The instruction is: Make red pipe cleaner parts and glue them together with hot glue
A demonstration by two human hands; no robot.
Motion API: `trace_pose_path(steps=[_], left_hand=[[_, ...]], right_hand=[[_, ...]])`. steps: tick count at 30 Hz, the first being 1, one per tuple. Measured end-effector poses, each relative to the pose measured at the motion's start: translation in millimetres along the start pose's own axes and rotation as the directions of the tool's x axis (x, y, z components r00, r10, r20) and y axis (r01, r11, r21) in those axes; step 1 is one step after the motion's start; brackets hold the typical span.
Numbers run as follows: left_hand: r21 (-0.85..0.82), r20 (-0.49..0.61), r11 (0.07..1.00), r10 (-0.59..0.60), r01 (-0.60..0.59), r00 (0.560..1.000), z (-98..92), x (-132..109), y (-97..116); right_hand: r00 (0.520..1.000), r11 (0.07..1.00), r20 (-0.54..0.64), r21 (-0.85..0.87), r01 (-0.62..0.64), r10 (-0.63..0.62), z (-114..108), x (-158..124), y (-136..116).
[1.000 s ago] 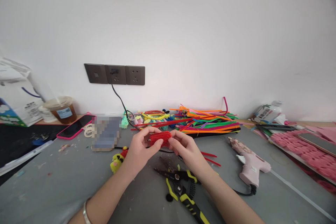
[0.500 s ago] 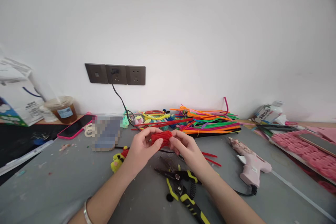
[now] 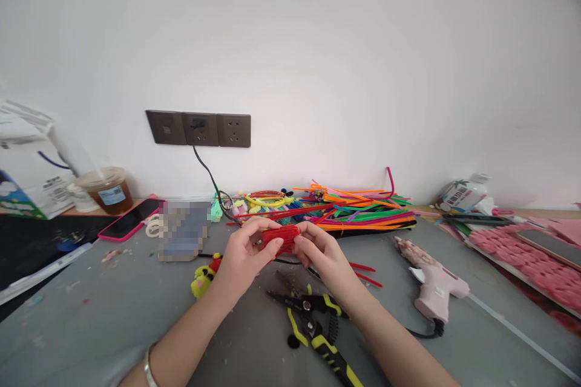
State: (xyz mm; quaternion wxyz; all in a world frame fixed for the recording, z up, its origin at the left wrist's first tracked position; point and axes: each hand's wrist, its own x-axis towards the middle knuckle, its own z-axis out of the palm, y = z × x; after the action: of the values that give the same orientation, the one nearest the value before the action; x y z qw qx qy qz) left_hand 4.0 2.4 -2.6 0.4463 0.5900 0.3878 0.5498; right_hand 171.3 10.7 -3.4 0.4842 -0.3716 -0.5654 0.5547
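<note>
A compact red bundle of coiled pipe cleaner (image 3: 280, 237) is held up between both hands, above the grey mat. My left hand (image 3: 249, 251) grips its left end, thumb across the front. At the right end my right hand (image 3: 323, 252) pinches it between thumb and fingers; the fingertips partly hide that end. Below the hands lie black-and-yellow pliers (image 3: 307, 308) with their jaws pointing left. A small yellow-and-red fuzzy figure (image 3: 203, 278) is by my left wrist. Loose red pipe cleaners (image 3: 365, 272) stick out behind my right wrist.
Coloured pipe cleaners (image 3: 363, 208) are heaped along the wall. To the right rest a pink glue gun (image 3: 436, 287) with its cord and a pink keyboard (image 3: 521, 254). On the left are a phone (image 3: 131, 219), a lidded drink cup (image 3: 109, 190) and a carton (image 3: 34, 163).
The red bundle has turned slightly in my fingers, and my right fingertips have shifted a little on its end. Everything else stays in place.
</note>
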Motion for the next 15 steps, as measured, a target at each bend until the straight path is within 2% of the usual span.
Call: trace_pose_path(steps=[6,15], left_hand=[[-0.01,0.006,1.0,0.006,-0.006,1.0,0.8,-0.6,0.7],[0.01,0.004,1.0,0.003,-0.003,1.0,1.4,-0.8,3.4]], right_hand=[[0.999,0.999,0.012,0.019,0.048,-0.049,0.0,0.0,1.8],[0.999,0.999,0.029,0.012,0.031,-0.031,1.5,-1.0,-2.4]])
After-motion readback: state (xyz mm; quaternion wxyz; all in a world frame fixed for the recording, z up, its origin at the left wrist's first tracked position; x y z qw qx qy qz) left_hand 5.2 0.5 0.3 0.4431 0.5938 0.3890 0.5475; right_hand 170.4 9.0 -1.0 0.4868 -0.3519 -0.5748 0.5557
